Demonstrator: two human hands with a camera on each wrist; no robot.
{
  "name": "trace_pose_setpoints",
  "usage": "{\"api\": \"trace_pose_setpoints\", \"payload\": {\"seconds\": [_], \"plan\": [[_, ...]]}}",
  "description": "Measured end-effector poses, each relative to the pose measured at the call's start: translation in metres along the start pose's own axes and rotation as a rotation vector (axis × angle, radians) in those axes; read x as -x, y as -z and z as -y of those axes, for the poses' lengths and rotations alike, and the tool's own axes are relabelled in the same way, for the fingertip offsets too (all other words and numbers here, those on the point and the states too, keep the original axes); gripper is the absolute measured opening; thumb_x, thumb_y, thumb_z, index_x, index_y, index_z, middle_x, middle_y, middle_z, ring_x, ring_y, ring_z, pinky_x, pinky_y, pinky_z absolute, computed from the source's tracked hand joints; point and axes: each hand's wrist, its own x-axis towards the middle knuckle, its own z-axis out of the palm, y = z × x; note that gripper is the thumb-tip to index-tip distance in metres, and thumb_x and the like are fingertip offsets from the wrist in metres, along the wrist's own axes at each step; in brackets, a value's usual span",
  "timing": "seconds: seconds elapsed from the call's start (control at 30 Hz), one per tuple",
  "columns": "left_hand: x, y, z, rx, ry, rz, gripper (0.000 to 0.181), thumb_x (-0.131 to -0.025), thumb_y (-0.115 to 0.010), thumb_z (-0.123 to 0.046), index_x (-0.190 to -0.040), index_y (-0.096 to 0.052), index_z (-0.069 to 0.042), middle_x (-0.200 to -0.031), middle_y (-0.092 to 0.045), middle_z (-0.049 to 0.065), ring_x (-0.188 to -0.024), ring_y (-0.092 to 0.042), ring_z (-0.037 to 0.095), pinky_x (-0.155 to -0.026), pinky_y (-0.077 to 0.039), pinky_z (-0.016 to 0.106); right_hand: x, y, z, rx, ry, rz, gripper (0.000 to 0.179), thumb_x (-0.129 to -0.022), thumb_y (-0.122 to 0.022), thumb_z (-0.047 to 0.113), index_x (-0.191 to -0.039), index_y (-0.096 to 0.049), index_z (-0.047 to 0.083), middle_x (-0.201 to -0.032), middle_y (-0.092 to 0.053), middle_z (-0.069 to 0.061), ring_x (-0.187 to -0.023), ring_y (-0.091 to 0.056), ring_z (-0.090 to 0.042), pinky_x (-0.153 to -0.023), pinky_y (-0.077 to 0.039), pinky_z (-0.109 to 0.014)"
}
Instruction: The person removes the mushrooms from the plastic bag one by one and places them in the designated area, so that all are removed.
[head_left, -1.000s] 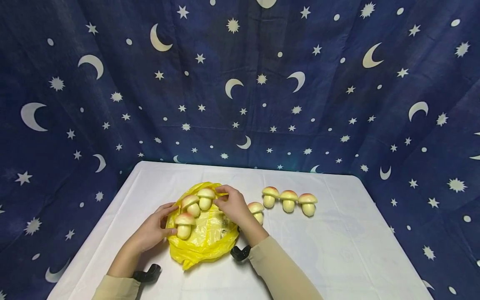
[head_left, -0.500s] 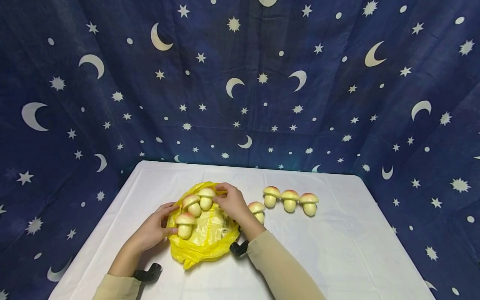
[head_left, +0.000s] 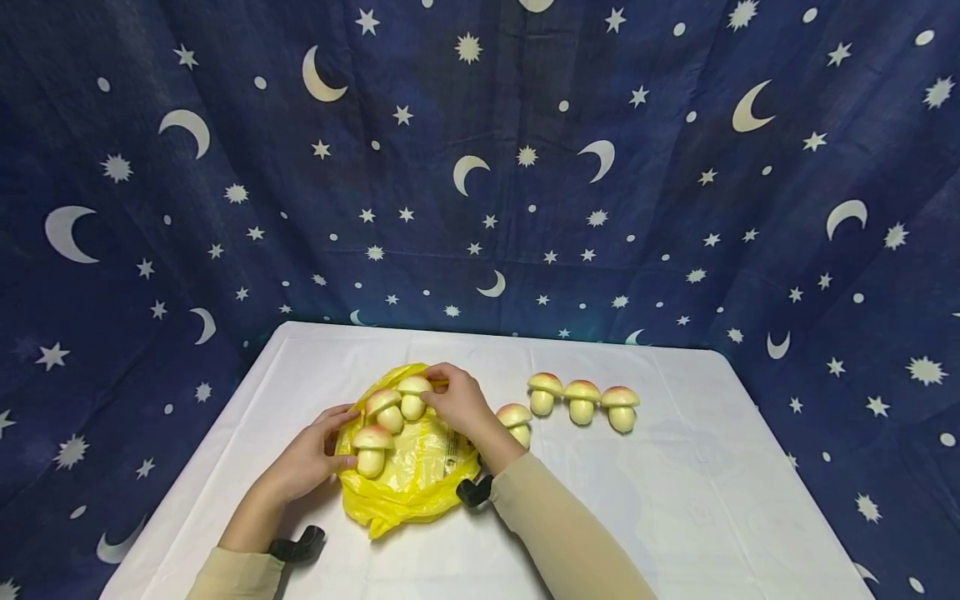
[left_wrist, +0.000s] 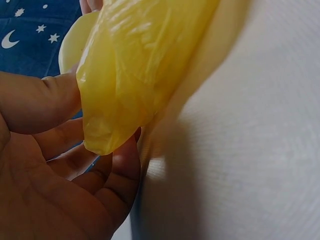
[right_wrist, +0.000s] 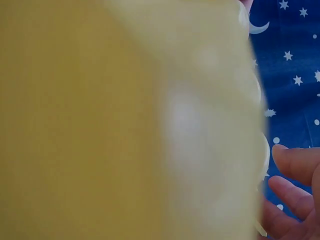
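Note:
A yellow plastic bag point(head_left: 401, 502) lies spread open on the white table, its rim rolled outward. Inside it, along the left and far side, are three toy mushrooms, a near one point(head_left: 371, 454), a middle one point(head_left: 386, 412) and a far one point(head_left: 411, 406), with cream stems and reddish caps. My left hand point(head_left: 303, 458) holds the bag's left rim; the left wrist view shows thumb point(left_wrist: 52, 97) and fingers around the plastic. At the far right rim my right hand point(head_left: 461, 404) has its fingers curled over the bag's edge, thumb beside the far mushroom's cap.
Another toy mushroom point(head_left: 515, 422) lies just right of the bag, partly behind my right wrist. Three more stand in a row farther right, the middle one point(head_left: 582, 402) close to its neighbours. A dark blue curtain point(head_left: 555, 192) with moons and stars surrounds the table point(head_left: 675, 500).
My right hand has shifted slightly left and away along the bag's rim, toward the far mushroom. The left hand and the mushrooms stay in place.

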Motion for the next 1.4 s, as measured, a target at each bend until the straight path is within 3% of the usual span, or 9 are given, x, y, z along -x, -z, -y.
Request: {"api": "trace_pose_setpoints", "payload": {"seconds": [0.23,0.5,0.87,1.17,1.4], "plan": [[0.000,0.000,0.000,0.008,0.005,0.001,0.077,-0.092,-0.083,-0.009,-0.159,-0.047,0.003,-0.172,-0.034,0.024,-0.158,-0.034,0.052,-0.128,-0.025,0.069,-0.004,-0.002,-0.002,0.047,-0.030,0.003,0.041,-0.096,-0.082,0.028,-0.134,-0.071,0.015,-0.122,-0.074,-0.005,-0.112,-0.070,-0.023,-0.100,-0.060,-0.043],[0.000,0.000,-0.001,0.009,0.015,-0.001,0.076,-0.092,-0.082,-0.008,-0.159,-0.047,0.002,-0.173,-0.033,0.023,-0.159,-0.033,0.052,-0.129,-0.025,0.069,-0.008,-0.009,-0.003,0.066,-0.047,0.001,0.044,-0.095,-0.084,0.030,-0.134,-0.071,0.014,-0.124,-0.074,-0.005,-0.112,-0.069,-0.020,-0.099,-0.060,-0.037],[0.001,0.000,0.000,0.017,0.000,-0.008,0.076,-0.093,-0.080,-0.005,-0.160,-0.045,0.004,-0.172,-0.034,0.024,-0.157,-0.035,0.053,-0.127,-0.029,0.071,-0.007,-0.009,-0.005,0.014,-0.050,0.000,0.037,-0.096,-0.083,0.025,-0.130,-0.074,0.016,-0.124,-0.074,-0.004,-0.114,-0.071,-0.020,-0.100,-0.061,-0.036],[0.001,0.001,-0.002,0.009,0.001,-0.004,0.075,-0.094,-0.080,-0.007,-0.160,-0.045,0.003,-0.172,-0.033,0.024,-0.156,-0.037,0.053,-0.127,-0.030,0.071,-0.004,-0.002,-0.007,-0.096,-0.067,0.040,0.033,-0.096,-0.082,0.017,-0.128,-0.074,0.012,-0.126,-0.073,-0.008,-0.106,-0.072,-0.019,-0.081,-0.065,-0.030],[0.001,0.000,-0.002,-0.004,-0.005,-0.002,0.077,-0.093,-0.082,-0.009,-0.160,-0.045,0.002,-0.172,-0.033,0.022,-0.159,-0.034,0.051,-0.128,-0.027,0.069,0.002,0.003,-0.004,-0.168,-0.072,0.057,0.032,-0.096,-0.081,0.013,-0.127,-0.074,0.010,-0.125,-0.072,-0.010,-0.102,-0.073,-0.019,-0.082,-0.067,-0.034]]}}
